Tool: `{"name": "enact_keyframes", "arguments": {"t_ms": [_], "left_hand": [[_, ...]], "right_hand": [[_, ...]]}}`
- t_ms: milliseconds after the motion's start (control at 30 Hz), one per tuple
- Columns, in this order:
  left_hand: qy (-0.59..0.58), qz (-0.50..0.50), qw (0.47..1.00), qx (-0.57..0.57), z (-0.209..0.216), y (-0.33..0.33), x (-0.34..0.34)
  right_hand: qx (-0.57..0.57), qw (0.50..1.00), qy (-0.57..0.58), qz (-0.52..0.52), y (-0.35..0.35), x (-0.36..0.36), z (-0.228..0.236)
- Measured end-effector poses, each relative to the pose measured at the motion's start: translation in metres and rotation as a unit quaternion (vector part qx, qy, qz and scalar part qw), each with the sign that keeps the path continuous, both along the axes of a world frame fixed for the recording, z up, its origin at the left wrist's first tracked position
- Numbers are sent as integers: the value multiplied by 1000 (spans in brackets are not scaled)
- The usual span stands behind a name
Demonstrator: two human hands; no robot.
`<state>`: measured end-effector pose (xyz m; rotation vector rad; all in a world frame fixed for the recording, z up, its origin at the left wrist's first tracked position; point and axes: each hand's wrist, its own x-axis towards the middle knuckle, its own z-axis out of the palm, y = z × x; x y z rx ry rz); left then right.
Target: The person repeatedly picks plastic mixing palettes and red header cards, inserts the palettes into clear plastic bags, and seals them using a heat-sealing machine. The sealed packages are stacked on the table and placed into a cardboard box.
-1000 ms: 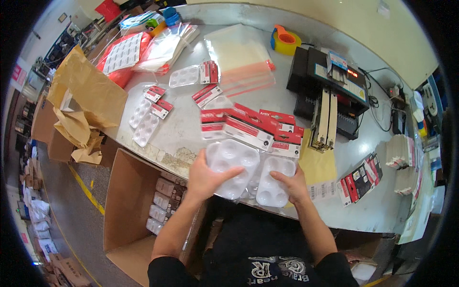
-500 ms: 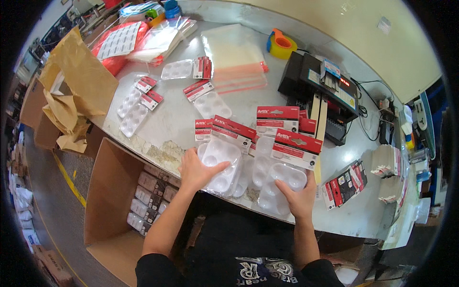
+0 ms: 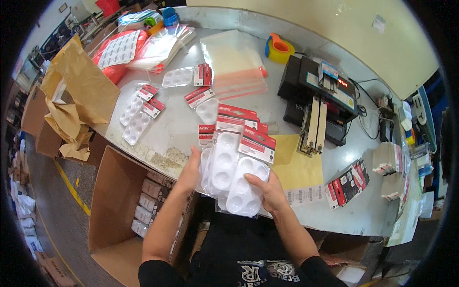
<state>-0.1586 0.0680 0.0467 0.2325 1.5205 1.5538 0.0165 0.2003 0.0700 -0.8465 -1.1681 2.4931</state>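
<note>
White plastic paint palettes (image 3: 225, 162) in clear bags with red-and-white header cards are gathered in an overlapping stack at the table's front edge. My right hand (image 3: 273, 193) grips the stack's right side, its thumb on top of the front palette (image 3: 248, 184). Along the stack's left edge, my left hand (image 3: 190, 174) holds the packs from the side; its thumb points up and most fingers are hidden behind the palettes. Just beyond lies another palette pack (image 3: 207, 111), partly covered by the stack.
More palette packs (image 3: 178, 77) (image 3: 136, 127) lie at the left. Farther back are clear bags (image 3: 229, 52) and a tape dispenser (image 3: 279, 49). A black machine (image 3: 325, 86), a yellow envelope (image 3: 299, 165) and dark cards (image 3: 348, 184) are rightward. An open carton (image 3: 112, 191) stands below left.
My right hand has brought its palettes leftward onto those at my left hand, uncovering the yellow envelope. My left thumb has moved off the palette's face to the stack's edge.
</note>
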Motion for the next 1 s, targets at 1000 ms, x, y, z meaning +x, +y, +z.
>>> {"name": "enact_keyframes", "arguments": {"t_ms": [1000], "left_hand": [[-10,-98,995,33,-6,-29,-16]], "right_hand": [[-125,986,91,68,-7,-37,-30]]}}
